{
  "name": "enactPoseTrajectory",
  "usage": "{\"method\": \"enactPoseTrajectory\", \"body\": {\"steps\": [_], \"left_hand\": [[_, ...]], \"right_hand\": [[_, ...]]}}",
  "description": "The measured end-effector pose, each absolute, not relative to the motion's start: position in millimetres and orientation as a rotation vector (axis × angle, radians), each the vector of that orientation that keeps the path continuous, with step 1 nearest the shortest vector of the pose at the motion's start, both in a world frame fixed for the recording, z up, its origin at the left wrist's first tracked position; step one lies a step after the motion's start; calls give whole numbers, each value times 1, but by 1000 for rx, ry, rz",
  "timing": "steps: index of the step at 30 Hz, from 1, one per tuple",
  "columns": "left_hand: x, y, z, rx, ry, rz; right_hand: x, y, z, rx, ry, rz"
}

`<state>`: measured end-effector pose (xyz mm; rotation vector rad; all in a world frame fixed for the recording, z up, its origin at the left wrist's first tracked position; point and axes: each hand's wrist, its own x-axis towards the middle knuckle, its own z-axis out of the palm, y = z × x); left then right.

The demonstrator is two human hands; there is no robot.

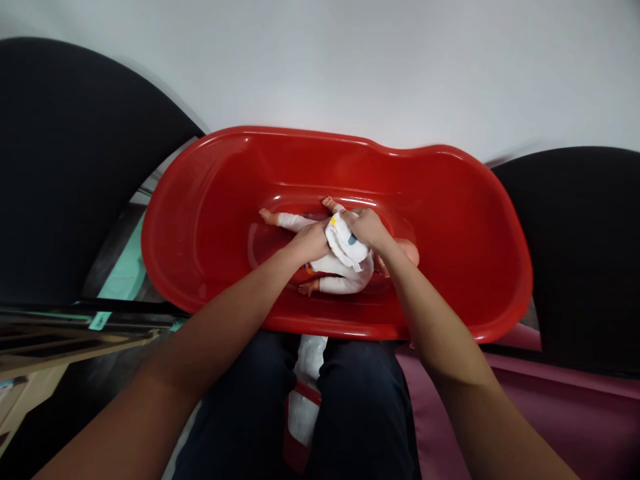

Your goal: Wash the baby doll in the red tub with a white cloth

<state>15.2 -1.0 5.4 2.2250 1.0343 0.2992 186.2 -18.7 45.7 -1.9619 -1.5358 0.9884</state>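
Note:
A baby doll [345, 284] in white clothing lies in a red baby bathtub [460, 200], its head to the right and its legs to the left. My right hand [369, 227] is closed on a small white cloth [344, 241] with yellow and blue-grey patches, over the doll's upper body. Against the doll's middle, just left of the cloth, rests my left hand [313, 241]; its fingers are hidden, so its grip does not show. The doll's bare hands and a foot stick out of the white sleeves and leg. Part of its head is behind my right forearm.
Black rounded chair backs or panels [75, 167] flank the tub at left and right. A pale wall [350, 67] stands behind it. Below are my knees [365, 393], a pink surface [550, 413] at right and a wooden frame [100, 350] at left.

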Motion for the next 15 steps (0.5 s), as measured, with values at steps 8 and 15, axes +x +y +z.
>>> {"method": "enactPoseTrajectory", "body": {"steps": [8,15], "left_hand": [[13,4,-6,2203,998,356],[13,13,-27,2265,919,400]], "right_hand": [[193,-20,51,-1933,-1525,1083],[198,-22,54,-1909,-1493,1173]]}}
